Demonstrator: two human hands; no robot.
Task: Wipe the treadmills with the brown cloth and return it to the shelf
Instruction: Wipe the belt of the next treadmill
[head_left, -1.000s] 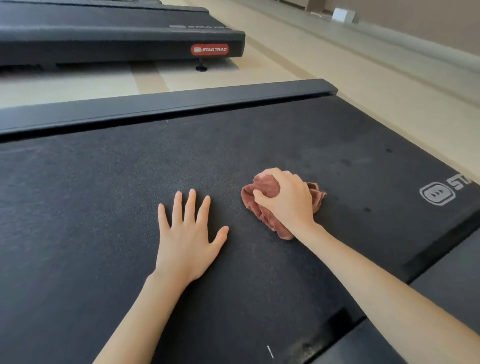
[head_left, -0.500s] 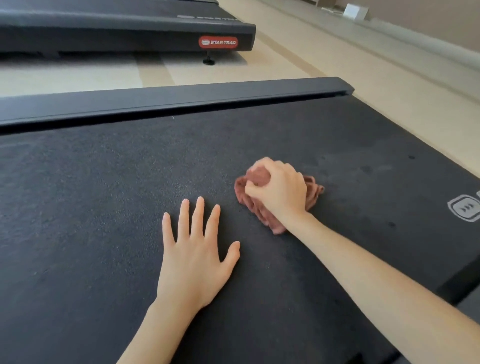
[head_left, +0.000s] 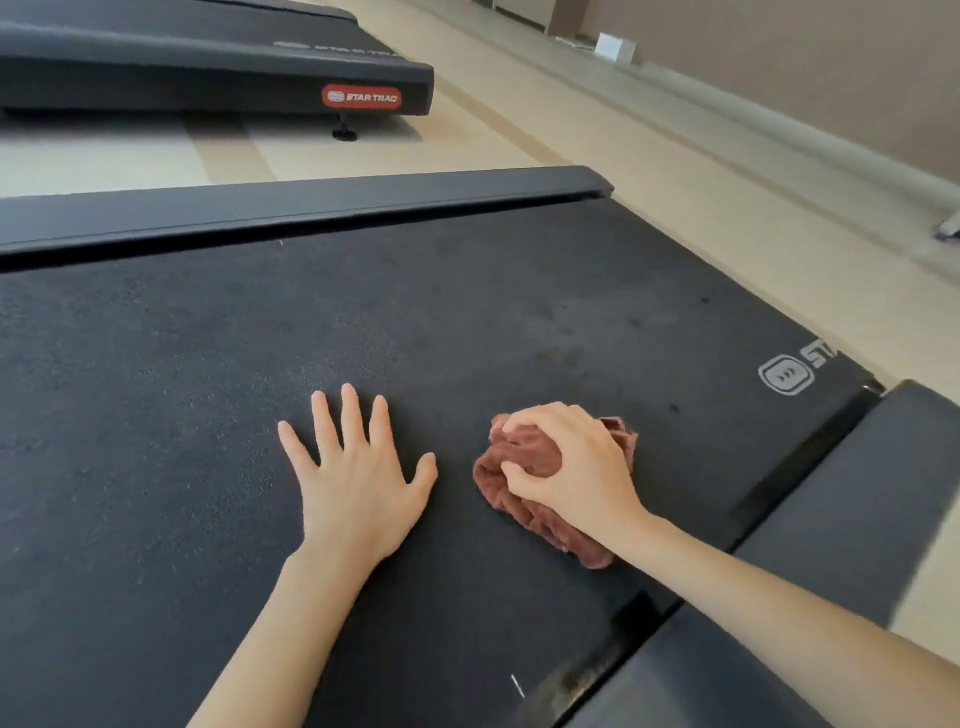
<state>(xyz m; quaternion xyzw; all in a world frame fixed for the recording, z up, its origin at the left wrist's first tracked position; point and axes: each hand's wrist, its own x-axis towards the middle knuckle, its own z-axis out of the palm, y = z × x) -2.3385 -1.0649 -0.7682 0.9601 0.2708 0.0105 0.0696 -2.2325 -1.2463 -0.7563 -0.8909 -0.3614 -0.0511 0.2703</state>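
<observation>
The black belt of the near treadmill (head_left: 467, 322) fills most of the view. A crumpled brown cloth (head_left: 524, 467) lies on it, and my right hand (head_left: 576, 467) grips the cloth from above with curled fingers, pressing it onto the belt. My left hand (head_left: 358, 473) rests flat on the belt to the left of the cloth, fingers spread and straight, holding nothing. Part of the cloth is hidden under my right hand.
A dark side rail (head_left: 291, 202) runs along the belt's far edge, and a grey end cover (head_left: 857, 493) sits at the near right. A second treadmill (head_left: 208, 62) with a red STAR TRAC badge (head_left: 361, 97) stands beyond a strip of beige floor (head_left: 649, 171).
My right hand has slid the cloth to the right along the belt, toward the logo end. The left hand stays flat on the belt. The view has shifted slightly.
</observation>
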